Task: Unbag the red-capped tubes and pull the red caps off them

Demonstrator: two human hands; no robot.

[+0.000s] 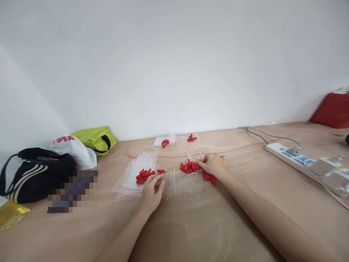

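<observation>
My left hand (151, 191) rests on the wooden table (234, 218), fingers pinched at the edge of a clear zip bag (137, 171) that carries a small heap of red caps (144, 175). My right hand (213, 164) lies curled over another pile of red caps (191, 167), fingertips touching them; more red caps show under its wrist. Between the hands lies a row of thin clear tubes (185, 183). Further back, two small bags with red caps (165, 142) lie near the wall.
At the left stand a black striped bag (32, 174), a white plastic bag (73, 149) and a lime green pouch (95, 138). A white power strip (294, 158) with cables lies at the right, a red box (332, 111) behind it.
</observation>
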